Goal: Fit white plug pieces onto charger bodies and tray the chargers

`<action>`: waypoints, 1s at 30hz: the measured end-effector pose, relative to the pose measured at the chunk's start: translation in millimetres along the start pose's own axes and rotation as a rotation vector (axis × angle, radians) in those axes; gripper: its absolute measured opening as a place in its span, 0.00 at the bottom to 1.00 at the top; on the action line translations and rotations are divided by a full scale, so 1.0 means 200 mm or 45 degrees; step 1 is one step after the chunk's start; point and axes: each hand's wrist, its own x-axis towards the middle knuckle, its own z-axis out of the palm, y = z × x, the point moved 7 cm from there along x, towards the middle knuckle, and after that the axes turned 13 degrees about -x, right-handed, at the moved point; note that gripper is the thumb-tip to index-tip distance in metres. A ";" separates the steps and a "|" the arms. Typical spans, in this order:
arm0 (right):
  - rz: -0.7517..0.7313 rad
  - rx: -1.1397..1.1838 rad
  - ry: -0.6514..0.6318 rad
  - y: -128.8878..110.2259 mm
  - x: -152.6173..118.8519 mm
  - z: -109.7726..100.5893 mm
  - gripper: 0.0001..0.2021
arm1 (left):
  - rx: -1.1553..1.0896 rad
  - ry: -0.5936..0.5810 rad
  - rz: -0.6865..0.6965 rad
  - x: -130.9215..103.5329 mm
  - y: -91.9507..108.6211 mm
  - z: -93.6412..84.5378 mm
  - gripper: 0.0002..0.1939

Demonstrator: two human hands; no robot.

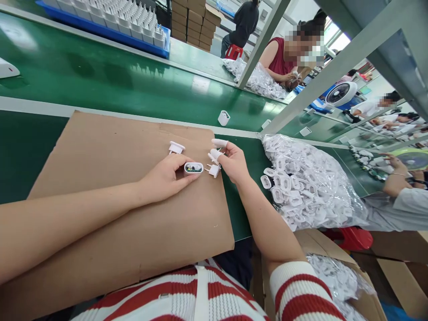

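Note:
My left hand point(167, 176) is closed around a white charger housing point(193, 168), its open end facing me and a circuit board with small parts showing inside. Just right of it, my right hand point(232, 162) reaches over the cardboard's edge, white finger cots on two fingertips. Those fingertips are apart, close to a couple of white plug caps point(214, 170) with metal pins; whether they touch one is hard to make out. Beyond my left hand lies another white plug cap point(177, 147) on the cardboard sheet point(133, 147).
A clear bag of white plastic parts point(307, 187) lies at right, above an open carton point(334, 249). Behind, a green conveyor belt point(133, 89) carries a white housing point(224, 117). A blue tray point(110, 33) holds many pinned chargers. Co-workers sit across and to the right.

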 end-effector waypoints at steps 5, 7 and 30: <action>-0.253 -0.564 0.060 -0.06 -0.01 -0.02 0.10 | 0.024 0.012 -0.018 0.00 0.00 0.00 0.23; -0.106 -0.533 -0.037 0.00 0.01 -0.03 0.10 | 0.022 0.007 -0.024 0.00 0.00 0.00 0.23; -0.816 -0.823 -0.125 -0.38 -0.24 0.15 0.08 | -0.046 0.023 -0.016 0.02 -0.04 -0.01 0.20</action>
